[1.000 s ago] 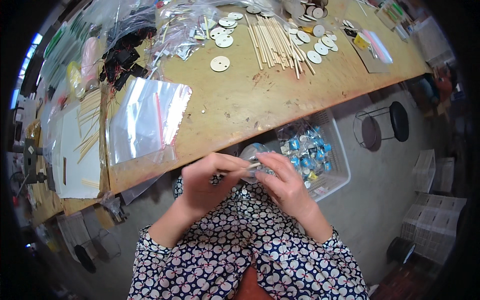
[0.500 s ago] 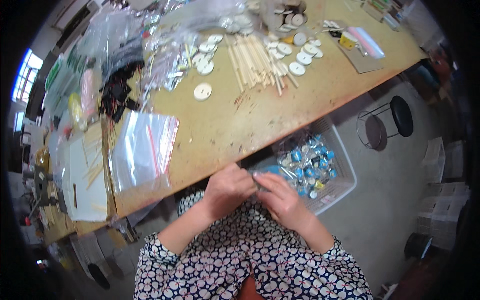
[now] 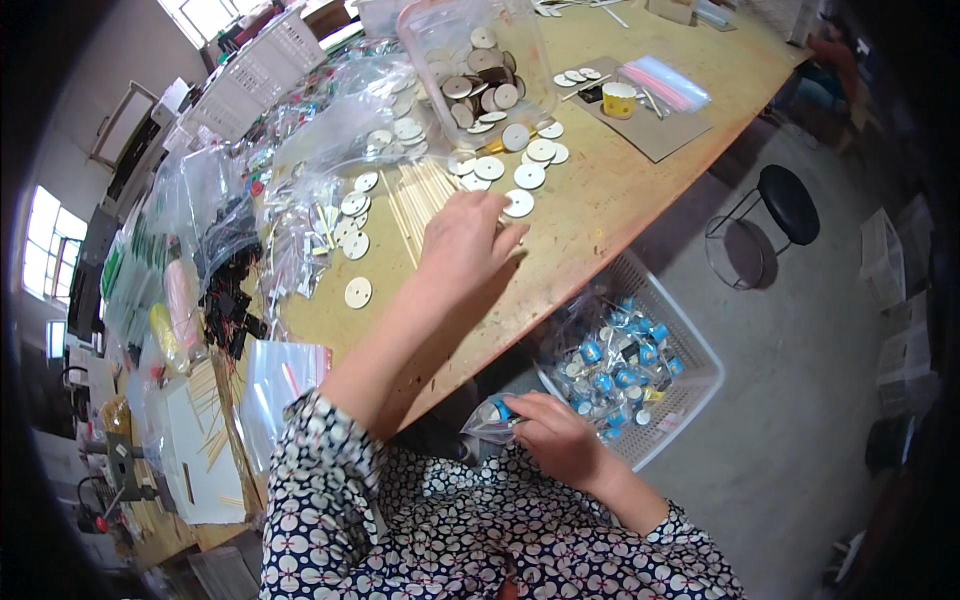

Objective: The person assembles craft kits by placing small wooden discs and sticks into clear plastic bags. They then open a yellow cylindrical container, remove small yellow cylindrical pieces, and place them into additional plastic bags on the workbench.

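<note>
One bag (image 3: 486,422), lower centre, clamped in right hand (image 3: 562,438); likely soft, slippery; grip at rim; left hand (image 3: 464,242), centre, over sticks (image 3: 408,208); closure: cannot tell

Dark blue on the shirt (image 3: 330,440), printed all over with white round blossoms and small red marks. Clear, with a patch of blue showing through, at the bag (image 3: 486,424) in the right hand (image 3: 560,438). Tan across the counter (image 3: 625,185), speckled with darker stains. Pale straw on the sticks (image 3: 405,208); cream on the loose discs (image 3: 358,292), browner among those inside the clear tub (image 3: 408,50). Yellow with light spots on the paper cup (image 3: 619,101). White around the basket (image 3: 706,384), bright blue among its packets (image 3: 591,352). Black on the stool seat (image 3: 788,205), grey across the floor (image 3: 790,350). Pink on the roll (image 3: 182,300).
</note>
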The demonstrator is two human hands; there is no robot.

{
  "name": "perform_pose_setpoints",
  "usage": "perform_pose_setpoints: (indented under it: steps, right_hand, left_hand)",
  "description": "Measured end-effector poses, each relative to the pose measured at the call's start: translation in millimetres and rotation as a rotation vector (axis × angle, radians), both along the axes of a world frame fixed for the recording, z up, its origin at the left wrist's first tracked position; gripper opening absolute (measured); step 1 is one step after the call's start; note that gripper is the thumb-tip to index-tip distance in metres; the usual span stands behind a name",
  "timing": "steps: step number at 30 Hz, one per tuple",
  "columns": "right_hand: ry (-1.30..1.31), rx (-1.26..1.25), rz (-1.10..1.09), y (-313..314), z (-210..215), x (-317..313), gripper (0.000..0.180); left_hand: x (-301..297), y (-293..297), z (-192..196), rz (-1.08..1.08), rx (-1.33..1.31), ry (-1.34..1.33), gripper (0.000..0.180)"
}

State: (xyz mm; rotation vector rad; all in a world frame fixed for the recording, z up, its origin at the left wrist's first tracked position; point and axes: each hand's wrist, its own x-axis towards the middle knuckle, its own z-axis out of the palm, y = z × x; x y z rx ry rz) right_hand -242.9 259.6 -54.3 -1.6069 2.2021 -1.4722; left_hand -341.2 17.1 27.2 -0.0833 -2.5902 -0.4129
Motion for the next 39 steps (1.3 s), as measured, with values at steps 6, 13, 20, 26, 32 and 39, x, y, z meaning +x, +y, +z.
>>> perform_pose_setpoints:
  steps: [6, 13, 20, 26, 32, 39]
  right_hand:
    - [-0.027, 0.015, -0.076, 14.5, -4.4, -6.9, 0.011]
    - [-0.055, 0.038, -0.082, 19.7, -12.9, -15.3, 0.009]
    - [0.049, 0.014, -0.098, 14.8, -3.6, -21.1, 0.009]
    - [-0.090, -0.004, -0.094, 23.7, 23.0, -24.9, 0.025]
    - [0.030, 0.006, -0.008, 1.9, 43.4, -9.5, 0.023]
    - [0.051, -0.009, 0.103, -26.0, 68.6, 18.4, 0.020]
  left_hand:
    - [-64.7, -0.4, -13.6, 0.088, -0.062, -0.259, 0.043]
    - [-102.1, -7.9, -28.1, 0.154, 0.091, -0.190, 0.045]
    - [-72.9, -14.0, -22.2, -0.009, 0.460, -0.289, 0.031]
    - [77.3, 33.0, 21.9, -0.323, 0.676, -0.349, 0.018]
    - [174.8, 44.2, 6.3, -0.165, 0.382, -0.218, 0.034]
    - [253.4, 23.9, -26.3, -0.073, 0.588, -0.134, 0.050]
